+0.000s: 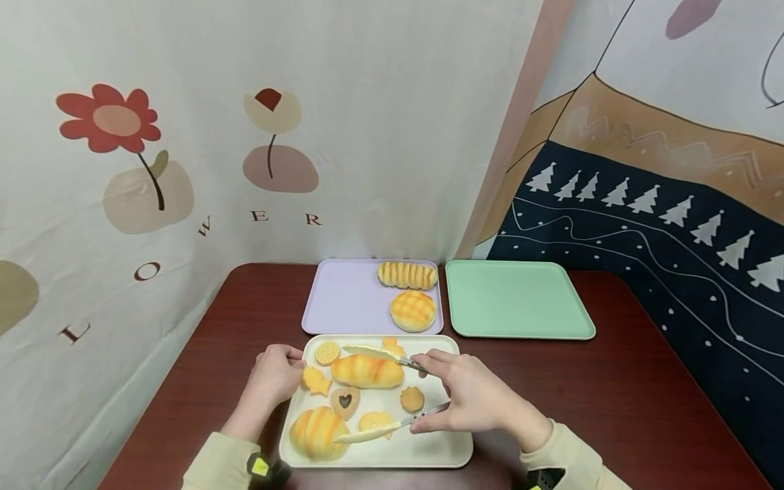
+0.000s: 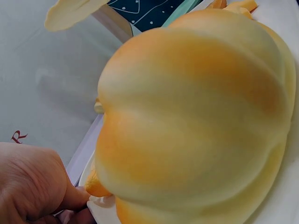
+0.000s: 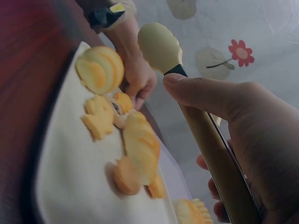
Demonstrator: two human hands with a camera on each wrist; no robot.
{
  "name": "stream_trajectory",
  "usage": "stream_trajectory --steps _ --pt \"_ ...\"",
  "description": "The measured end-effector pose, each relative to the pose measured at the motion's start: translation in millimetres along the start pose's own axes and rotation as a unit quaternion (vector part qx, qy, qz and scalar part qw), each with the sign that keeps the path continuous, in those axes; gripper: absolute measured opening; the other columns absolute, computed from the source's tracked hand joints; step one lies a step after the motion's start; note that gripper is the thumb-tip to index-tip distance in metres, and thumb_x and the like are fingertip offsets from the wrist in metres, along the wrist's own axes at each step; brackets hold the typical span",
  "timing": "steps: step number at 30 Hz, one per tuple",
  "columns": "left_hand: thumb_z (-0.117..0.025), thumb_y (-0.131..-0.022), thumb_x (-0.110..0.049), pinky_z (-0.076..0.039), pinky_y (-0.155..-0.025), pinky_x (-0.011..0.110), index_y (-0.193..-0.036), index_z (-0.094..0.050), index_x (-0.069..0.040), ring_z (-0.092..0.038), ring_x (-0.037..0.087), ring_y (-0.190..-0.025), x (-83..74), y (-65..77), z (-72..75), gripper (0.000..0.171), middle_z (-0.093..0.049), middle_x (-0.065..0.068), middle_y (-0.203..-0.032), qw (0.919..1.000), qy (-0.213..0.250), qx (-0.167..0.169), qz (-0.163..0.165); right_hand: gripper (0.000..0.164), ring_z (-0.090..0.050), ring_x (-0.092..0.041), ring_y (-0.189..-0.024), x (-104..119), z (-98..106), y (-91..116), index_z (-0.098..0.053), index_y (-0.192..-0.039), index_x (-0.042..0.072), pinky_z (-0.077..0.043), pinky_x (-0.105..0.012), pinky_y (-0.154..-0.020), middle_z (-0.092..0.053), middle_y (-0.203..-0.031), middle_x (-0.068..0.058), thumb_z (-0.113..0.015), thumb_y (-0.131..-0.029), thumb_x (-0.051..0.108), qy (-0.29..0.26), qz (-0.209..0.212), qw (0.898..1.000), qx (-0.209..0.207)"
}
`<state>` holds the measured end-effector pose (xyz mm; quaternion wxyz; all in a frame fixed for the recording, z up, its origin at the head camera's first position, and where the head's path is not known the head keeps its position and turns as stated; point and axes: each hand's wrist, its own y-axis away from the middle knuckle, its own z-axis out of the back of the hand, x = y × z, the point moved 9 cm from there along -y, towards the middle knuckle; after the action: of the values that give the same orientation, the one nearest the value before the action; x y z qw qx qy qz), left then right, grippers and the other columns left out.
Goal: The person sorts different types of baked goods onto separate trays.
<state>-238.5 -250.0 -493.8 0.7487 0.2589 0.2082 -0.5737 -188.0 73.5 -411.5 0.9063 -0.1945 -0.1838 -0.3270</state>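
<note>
My right hand (image 1: 480, 395) holds a pair of tongs (image 1: 373, 433) with cream scalloped tips, spread wide over the white tray (image 1: 429, 450). One tip is by the long striped bread roll (image 1: 367, 372), the other by the round striped bun (image 1: 318, 433); neither grips anything. My left hand (image 1: 275, 374) pinches the tray's left edge, as the left wrist view also shows. Between the breads lie a heart-shaped cookie (image 1: 346, 403), a round cookie (image 1: 327, 352) and a small brown cookie (image 1: 412, 399). The bun (image 2: 196, 112) fills most of the left wrist view.
Behind the white tray, a lilac tray (image 1: 346, 299) bears a ridged bread (image 1: 407, 275) and a round crosshatched bun (image 1: 413, 311) at its right side. A green tray (image 1: 514, 299) stands beside it. All rest on a dark red table (image 1: 612, 401) against a printed curtain.
</note>
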Motion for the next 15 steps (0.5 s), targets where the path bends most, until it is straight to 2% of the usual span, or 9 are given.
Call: stream_trajectory --steps 7,9,15 --pt "-0.068 -0.095 -0.011 -0.053 -0.084 0.052 -0.104 -0.077 -0.001 -0.066 0.032 -0.091 -1.6 -0.3 0.8 0.016 -0.072 0.01 -0.094 1.0 -0.004 -0.002 -0.005 0.089 -0.064 -0.005 -0.082 9.0 -16.8 3.5 -0.064 -0.142 0.007 -0.055 -0.029 -0.078 -0.068 -0.118 0.004 -0.077 -0.084 0.072 0.012 0.014 1.0 0.013" --pt "-0.068 -0.095 -0.011 -0.052 -0.084 0.052 -0.104 -0.077 -0.001 -0.065 0.032 -0.091 -1.7 -0.2 1.2 0.016 -0.072 0.01 -0.093 1.0 -0.006 -0.002 -0.005 0.088 -0.064 -0.006 -0.083 10.5 -21.4 3.6 -0.065 -0.142 0.007 -0.054 -0.027 -0.075 -0.068 -0.116 0.005 -0.076 -0.085 0.072 0.015 0.017 1.0 0.019" --pt "-0.068 -0.095 -0.011 -0.052 -0.084 0.052 -0.105 -0.077 -0.001 -0.065 0.032 -0.091 -0.8 -0.4 0.9 0.016 -0.071 0.009 -0.092 1.0 -0.009 -0.001 -0.003 0.086 -0.051 0.0 -0.073 13.6 -35.3 2.9 -0.065 -0.142 0.009 -0.044 -0.017 -0.064 -0.066 -0.11 0.009 -0.072 -0.086 0.074 0.018 0.02 0.999 0.039"
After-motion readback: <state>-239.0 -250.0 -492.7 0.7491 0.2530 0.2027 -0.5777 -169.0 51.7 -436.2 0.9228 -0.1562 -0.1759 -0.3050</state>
